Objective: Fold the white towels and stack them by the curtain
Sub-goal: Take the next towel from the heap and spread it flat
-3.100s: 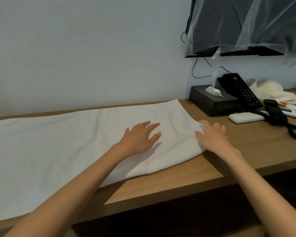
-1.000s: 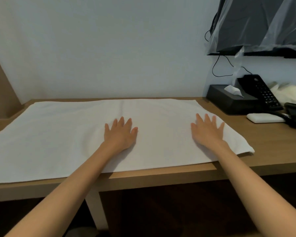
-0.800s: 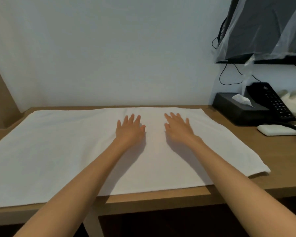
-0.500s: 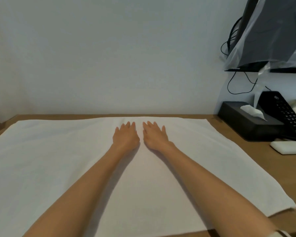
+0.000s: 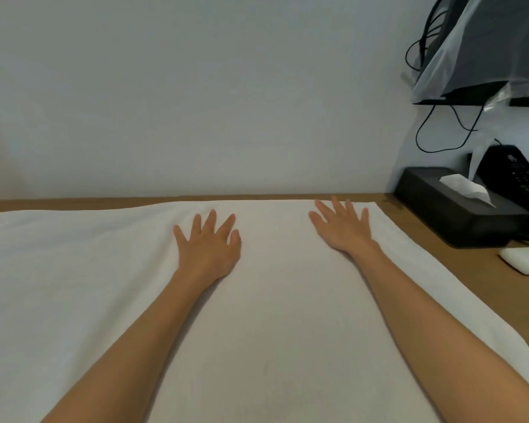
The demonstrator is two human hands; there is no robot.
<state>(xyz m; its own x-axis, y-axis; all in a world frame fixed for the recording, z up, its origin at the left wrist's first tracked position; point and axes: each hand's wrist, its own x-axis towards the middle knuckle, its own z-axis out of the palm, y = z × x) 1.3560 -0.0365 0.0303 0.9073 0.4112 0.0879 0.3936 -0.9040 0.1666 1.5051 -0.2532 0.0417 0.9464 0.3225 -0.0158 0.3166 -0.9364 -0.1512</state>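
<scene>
A large white towel (image 5: 275, 315) lies spread flat over the wooden desk (image 5: 440, 257) and fills most of the view. My left hand (image 5: 208, 248) presses flat on the towel near its far middle, fingers spread. My right hand (image 5: 342, 227) lies flat near the towel's far right corner, fingers straight and spread. Neither hand grips the cloth. No curtain is in view.
A black tissue box (image 5: 458, 206) with a tissue sticking out stands at the right by the wall. Behind it is a black phone (image 5: 519, 175), and a white remote (image 5: 526, 259) lies on the desk. A plastic-wrapped screen (image 5: 486, 47) with hanging cables is mounted above.
My hands, side by side at the towel's far middle half a second ago, have slid apart, the right toward the far right corner. The view has moved closer to the desk.
</scene>
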